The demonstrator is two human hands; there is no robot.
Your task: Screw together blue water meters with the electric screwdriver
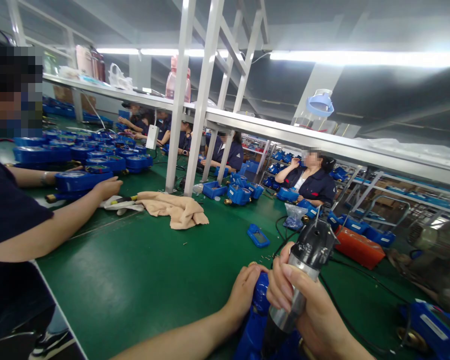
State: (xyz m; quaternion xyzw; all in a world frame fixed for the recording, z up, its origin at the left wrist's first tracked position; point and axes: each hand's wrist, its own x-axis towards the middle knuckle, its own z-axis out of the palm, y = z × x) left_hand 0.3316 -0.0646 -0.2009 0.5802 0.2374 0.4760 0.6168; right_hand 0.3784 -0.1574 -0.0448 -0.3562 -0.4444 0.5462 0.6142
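Tightly, right hand around screwdriver, left hand gripping blue meter, green bench edge

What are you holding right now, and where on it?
Right hand grips an electric screwdriver by its silver barrel; left hand holds a blue meter housing.

Cloth on the workbench, water meters to its left.

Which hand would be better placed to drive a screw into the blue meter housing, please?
Probably the right hand, which grips the electric screwdriver, while the left hand holds the blue meter housing.
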